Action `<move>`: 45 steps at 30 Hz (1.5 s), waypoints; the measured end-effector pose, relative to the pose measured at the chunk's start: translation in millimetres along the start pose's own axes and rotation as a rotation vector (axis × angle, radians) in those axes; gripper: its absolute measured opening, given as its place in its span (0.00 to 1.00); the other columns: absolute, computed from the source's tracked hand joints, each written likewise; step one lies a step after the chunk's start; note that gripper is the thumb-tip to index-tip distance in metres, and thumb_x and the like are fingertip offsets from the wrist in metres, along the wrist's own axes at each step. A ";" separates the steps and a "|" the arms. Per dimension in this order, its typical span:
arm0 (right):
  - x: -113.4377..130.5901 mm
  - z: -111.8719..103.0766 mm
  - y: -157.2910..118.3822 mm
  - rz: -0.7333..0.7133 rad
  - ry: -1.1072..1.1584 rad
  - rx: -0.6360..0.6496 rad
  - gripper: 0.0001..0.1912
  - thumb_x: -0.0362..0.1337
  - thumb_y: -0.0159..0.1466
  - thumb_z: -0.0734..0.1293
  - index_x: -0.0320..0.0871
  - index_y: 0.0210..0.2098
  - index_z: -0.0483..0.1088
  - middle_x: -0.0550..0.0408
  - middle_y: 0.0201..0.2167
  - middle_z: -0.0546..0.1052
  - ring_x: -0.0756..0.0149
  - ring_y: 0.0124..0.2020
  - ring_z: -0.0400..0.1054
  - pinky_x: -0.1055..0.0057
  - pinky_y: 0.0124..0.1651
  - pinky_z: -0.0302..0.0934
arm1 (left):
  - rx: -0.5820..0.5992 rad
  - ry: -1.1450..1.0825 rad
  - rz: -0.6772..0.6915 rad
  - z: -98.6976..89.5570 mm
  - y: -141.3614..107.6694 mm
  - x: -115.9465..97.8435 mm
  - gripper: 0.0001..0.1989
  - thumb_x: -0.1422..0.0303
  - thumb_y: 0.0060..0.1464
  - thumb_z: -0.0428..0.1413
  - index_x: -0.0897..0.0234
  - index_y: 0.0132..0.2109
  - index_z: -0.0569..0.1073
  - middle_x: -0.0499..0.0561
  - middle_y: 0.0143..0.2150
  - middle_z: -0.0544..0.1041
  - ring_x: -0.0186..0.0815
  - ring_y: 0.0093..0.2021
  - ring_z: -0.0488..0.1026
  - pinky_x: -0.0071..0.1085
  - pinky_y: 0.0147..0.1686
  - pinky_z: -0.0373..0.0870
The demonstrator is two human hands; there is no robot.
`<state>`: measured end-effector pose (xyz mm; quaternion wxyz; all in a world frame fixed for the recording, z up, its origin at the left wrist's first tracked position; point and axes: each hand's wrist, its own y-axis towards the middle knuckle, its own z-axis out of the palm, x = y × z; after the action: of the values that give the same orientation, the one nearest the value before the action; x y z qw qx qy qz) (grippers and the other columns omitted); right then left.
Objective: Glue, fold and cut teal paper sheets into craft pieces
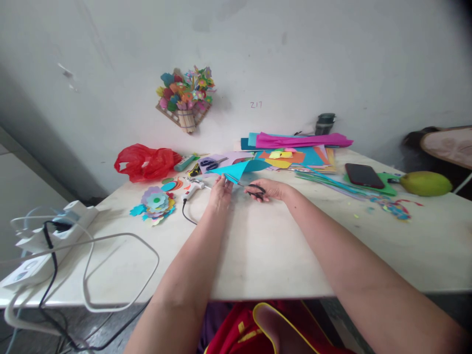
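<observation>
Over the middle of the table, my left hand (220, 191) grips the near edge of a bright blue sheet of paper (239, 169), which bends upward. My right hand (268, 189) is closed around the dark handles of a pair of scissors (254, 189). The scissor blades point left and lie at the sheet's near edge, close to my left fingers. Just left of my left hand lies a white glue gun (193, 189) with a black cord. A pile of cut paper flowers (155, 204) sits further left.
A red plastic bag (145, 163), a second pair of scissors (212, 163) and coloured sheets (313, 156) lie toward the wall. A phone (364, 176) and a yellow-green fruit (426, 183) are at right. A power strip (47, 246) with looping cables occupies the left front.
</observation>
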<state>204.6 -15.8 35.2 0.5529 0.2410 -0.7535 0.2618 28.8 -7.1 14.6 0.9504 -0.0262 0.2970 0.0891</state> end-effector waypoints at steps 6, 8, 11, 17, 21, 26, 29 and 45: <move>-0.7 0.0 1.6 0.003 -0.013 -0.012 0.12 0.42 0.56 0.65 0.38 0.32 0.66 0.61 0.17 0.67 0.78 0.12 0.58 0.82 0.08 0.45 | -0.020 -0.018 -0.001 0.7 -0.7 -0.4 0.07 0.77 0.52 0.52 0.63 0.28 0.66 0.44 0.27 0.73 0.27 0.30 0.72 0.30 0.41 0.70; 0.2 0.0 1.1 0.003 -0.017 -0.014 0.12 0.42 0.57 0.65 0.38 0.32 0.65 0.61 0.16 0.67 0.78 0.12 0.58 0.82 0.08 0.45 | -0.024 -0.021 -0.002 1.3 -1.7 -0.7 0.07 0.78 0.52 0.52 0.63 0.28 0.65 0.44 0.27 0.73 0.27 0.30 0.72 0.30 0.41 0.70; 1.0 -0.2 0.3 -0.002 -0.019 -0.016 0.11 0.41 0.57 0.65 0.38 0.31 0.66 0.61 0.16 0.67 0.79 0.11 0.57 0.82 0.08 0.45 | -0.046 -0.027 -0.007 2.7 -3.2 -1.4 0.07 0.78 0.51 0.52 0.63 0.28 0.65 0.44 0.27 0.73 0.27 0.30 0.72 0.30 0.41 0.70; 0.9 -0.5 -0.2 0.013 -0.005 -0.021 0.10 0.40 0.56 0.65 0.37 0.31 0.66 0.61 0.16 0.67 0.79 0.12 0.57 0.82 0.08 0.44 | -0.056 -0.020 -0.015 5.6 -5.3 -1.8 0.07 0.78 0.52 0.51 0.63 0.29 0.65 0.45 0.27 0.73 0.27 0.30 0.72 0.29 0.40 0.70; 1.4 -0.1 -0.2 0.017 -0.011 -0.025 0.10 0.39 0.56 0.65 0.37 0.30 0.66 0.61 0.15 0.67 0.80 0.10 0.55 0.82 0.08 0.42 | -0.074 -0.020 -0.023 7.4 -7.1 -2.1 0.08 0.79 0.52 0.50 0.63 0.29 0.65 0.45 0.27 0.73 0.27 0.29 0.72 0.28 0.40 0.70; 1.8 -0.3 -1.5 0.021 -0.034 -0.029 0.10 0.39 0.56 0.66 0.37 0.30 0.66 0.62 0.14 0.66 0.80 0.10 0.54 0.82 0.08 0.40 | -0.058 -0.028 -0.026 7.4 -8.3 -1.9 0.07 0.79 0.53 0.49 0.63 0.31 0.65 0.45 0.26 0.73 0.27 0.30 0.73 0.28 0.41 0.70; 2.4 -1.4 -3.7 0.019 -0.034 -0.034 0.10 0.39 0.55 0.66 0.36 0.31 0.67 0.62 0.14 0.66 0.80 0.10 0.54 0.82 0.08 0.39 | -0.057 -0.022 -0.033 7.0 -7.7 -2.3 0.06 0.77 0.53 0.50 0.64 0.30 0.66 0.45 0.25 0.73 0.27 0.29 0.72 0.29 0.42 0.69; 0.0 -18.6 -20.1 0.110 0.002 0.070 0.13 0.41 0.55 0.66 0.36 0.33 0.66 0.60 0.16 0.67 0.79 0.12 0.57 0.83 0.08 0.39 | -0.037 0.119 -0.030 -7.2 3.0 -9.1 0.05 0.76 0.52 0.52 0.64 0.29 0.67 0.47 0.26 0.74 0.29 0.30 0.74 0.32 0.44 0.68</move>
<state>230.8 -18.6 42.5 0.5295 0.2181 -0.7555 0.3184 16.8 -6.2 13.9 0.9316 -0.0537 0.3508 0.0784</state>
